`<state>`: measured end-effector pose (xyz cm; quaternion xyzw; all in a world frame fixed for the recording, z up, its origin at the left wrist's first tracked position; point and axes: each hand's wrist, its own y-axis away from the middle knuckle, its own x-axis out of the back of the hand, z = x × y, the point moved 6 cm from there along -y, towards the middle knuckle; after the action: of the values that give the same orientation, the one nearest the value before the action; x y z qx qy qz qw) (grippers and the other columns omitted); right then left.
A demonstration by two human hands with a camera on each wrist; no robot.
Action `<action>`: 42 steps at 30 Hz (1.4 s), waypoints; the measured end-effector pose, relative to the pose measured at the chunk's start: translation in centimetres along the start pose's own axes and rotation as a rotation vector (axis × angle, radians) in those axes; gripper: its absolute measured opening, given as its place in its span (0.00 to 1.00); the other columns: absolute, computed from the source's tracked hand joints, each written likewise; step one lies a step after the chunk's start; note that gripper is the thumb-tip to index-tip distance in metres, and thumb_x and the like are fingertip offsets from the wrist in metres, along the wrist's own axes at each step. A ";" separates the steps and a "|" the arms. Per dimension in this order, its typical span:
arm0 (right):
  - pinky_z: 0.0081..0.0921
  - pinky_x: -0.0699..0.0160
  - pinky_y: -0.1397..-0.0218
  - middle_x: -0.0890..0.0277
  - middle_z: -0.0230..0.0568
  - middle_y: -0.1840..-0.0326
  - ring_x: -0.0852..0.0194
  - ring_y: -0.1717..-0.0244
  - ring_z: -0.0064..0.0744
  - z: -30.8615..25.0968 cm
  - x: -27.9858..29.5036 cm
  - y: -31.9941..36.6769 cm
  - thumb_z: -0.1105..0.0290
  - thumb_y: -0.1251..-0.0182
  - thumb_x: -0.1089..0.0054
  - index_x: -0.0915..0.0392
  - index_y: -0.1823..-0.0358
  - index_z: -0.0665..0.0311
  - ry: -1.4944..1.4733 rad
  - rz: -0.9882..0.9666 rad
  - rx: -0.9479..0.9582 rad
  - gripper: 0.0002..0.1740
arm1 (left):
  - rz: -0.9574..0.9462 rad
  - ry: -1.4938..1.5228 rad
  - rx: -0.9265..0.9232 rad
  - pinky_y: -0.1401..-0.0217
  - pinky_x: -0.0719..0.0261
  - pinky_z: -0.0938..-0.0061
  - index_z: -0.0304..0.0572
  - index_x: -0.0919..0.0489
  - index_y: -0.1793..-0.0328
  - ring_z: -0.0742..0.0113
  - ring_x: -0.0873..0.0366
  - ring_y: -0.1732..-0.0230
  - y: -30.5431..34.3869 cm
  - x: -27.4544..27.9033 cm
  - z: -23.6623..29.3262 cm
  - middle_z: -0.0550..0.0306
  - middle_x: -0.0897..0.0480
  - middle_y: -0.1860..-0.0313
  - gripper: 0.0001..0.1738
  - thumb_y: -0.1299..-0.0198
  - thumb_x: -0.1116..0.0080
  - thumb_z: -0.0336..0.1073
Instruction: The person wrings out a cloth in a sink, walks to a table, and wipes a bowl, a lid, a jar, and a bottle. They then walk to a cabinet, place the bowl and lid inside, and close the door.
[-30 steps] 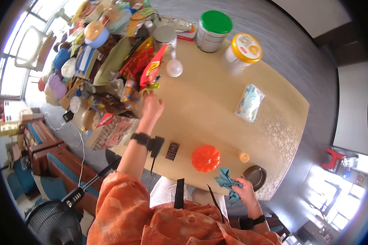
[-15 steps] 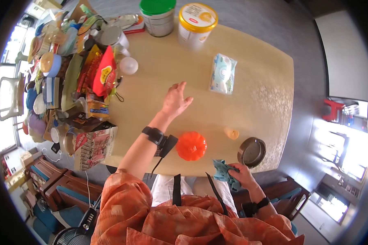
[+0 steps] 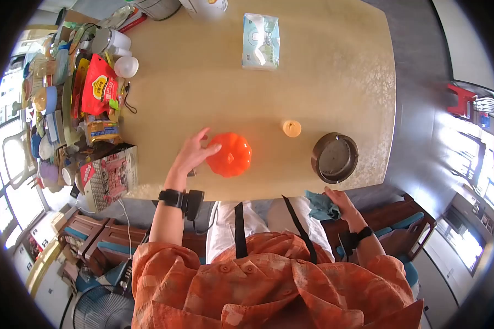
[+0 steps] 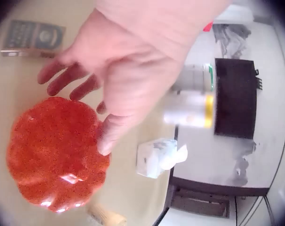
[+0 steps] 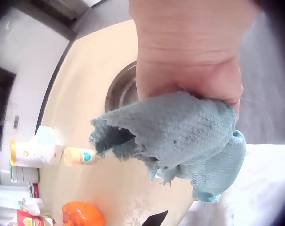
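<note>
An orange-red pumpkin-shaped object (image 3: 230,154) sits on the table (image 3: 181,93). My left hand (image 3: 191,155) is at its left side with fingers spread and relaxed; in the left wrist view the thumb of the hand (image 4: 128,61) overlaps the edge of the red object (image 4: 57,153), and whether it touches I cannot tell. A dark small box (image 4: 34,37) lies beyond the fingertips there. Just off the table's front edge, my right hand (image 3: 343,205) grips a crumpled teal cloth (image 3: 322,206); the cloth (image 5: 170,132) hides most of its fingers in the right wrist view.
A round dark ashtray-like dish (image 3: 335,158) stands near the front right, with a small cream-capped bottle (image 3: 292,129) to its left. A wipes pack (image 3: 261,41) lies farther back. Bags, including a red one (image 3: 100,85), and a patterned box (image 3: 108,174) crowd the left side.
My left hand has moved from the bags on the left, across the table and back toward me beside the pumpkin-shaped object. My right hand, still gripping the cloth, is now off the table's front edge.
</note>
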<state>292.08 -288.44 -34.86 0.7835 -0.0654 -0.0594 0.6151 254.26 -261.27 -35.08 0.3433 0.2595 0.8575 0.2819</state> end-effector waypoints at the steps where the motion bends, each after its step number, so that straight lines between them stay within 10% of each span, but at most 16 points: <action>1: 0.20 0.26 0.67 0.23 0.36 0.70 0.26 0.72 0.22 0.4 1.0 -0.6 0.50 0.36 0.46 0.23 0.64 0.73 -0.096 0.002 -0.018 0.26 | -0.038 0.175 0.129 0.51 0.25 0.62 0.41 0.37 0.34 0.58 0.25 0.47 1.5 -0.8 -0.1 0.47 0.26 0.44 0.40 0.50 0.37 0.49; 12: 0.28 0.22 0.56 0.23 0.43 0.58 0.22 0.61 0.31 1.4 5.1 -4.2 0.52 0.36 0.48 0.28 0.52 0.76 -0.343 -0.097 0.049 0.29 | -0.013 0.684 0.268 0.66 0.20 0.72 0.44 0.39 0.32 0.65 0.25 0.48 3.6 -10.9 1.6 0.53 0.26 0.44 0.43 0.55 0.32 0.43; 25: 0.22 0.25 0.60 0.24 0.37 0.62 0.25 0.66 0.24 4.5 7.7 -0.1 0.55 0.35 0.47 0.27 0.54 0.72 -0.257 -0.040 0.121 0.24 | -0.005 0.783 -0.091 0.44 0.26 0.69 0.39 0.33 0.41 0.64 0.28 0.45 5.4 -16.8 7.8 0.54 0.24 0.48 0.37 0.61 0.30 0.31; 29: 0.20 0.28 0.59 0.25 0.34 0.61 0.28 0.62 0.20 1.5 4.7 2.8 0.59 0.38 0.42 0.25 0.55 0.68 -0.405 -0.017 0.435 0.19 | -0.284 0.614 -0.055 0.44 0.26 0.69 0.40 0.32 0.42 0.63 0.25 0.49 8.5 -21.4 10.4 0.53 0.23 0.50 0.40 0.66 0.27 0.36; 33: 0.27 0.26 0.59 0.24 0.38 0.66 0.24 0.62 0.39 -4.2 1.0 10.4 0.64 0.44 0.39 0.23 0.58 0.58 0.555 0.369 1.179 0.13 | -0.416 0.198 -0.125 0.50 0.25 0.70 0.37 0.26 0.49 0.60 0.21 0.55 11.3 -26.5 17.7 0.47 0.20 0.58 0.38 0.71 0.27 0.45; 39: 0.34 0.27 0.65 0.24 0.43 0.68 0.24 0.67 0.44 -2.7 11.6 8.8 0.62 0.43 0.42 0.21 0.65 0.60 0.639 0.671 1.026 0.10 | -0.395 0.061 -0.134 0.51 0.25 0.67 0.36 0.24 0.57 0.52 0.21 0.58 10.9 -34.4 24.4 0.45 0.19 0.62 0.37 0.75 0.30 0.52; 42: 0.30 0.26 0.63 0.22 0.48 0.66 0.22 0.67 0.43 -0.5 19.8 6.3 0.63 0.42 0.44 0.21 0.64 0.65 0.373 0.351 0.791 0.13 | -0.442 0.006 -0.338 0.47 0.27 0.67 0.38 0.26 0.49 0.55 0.22 0.54 10.7 -39.2 30.2 0.46 0.20 0.57 0.42 0.74 0.26 0.51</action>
<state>311.45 -292.85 -28.90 0.9320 -0.1026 0.2169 0.2716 296.92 -287.17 -26.65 0.2240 0.1823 0.8074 0.5144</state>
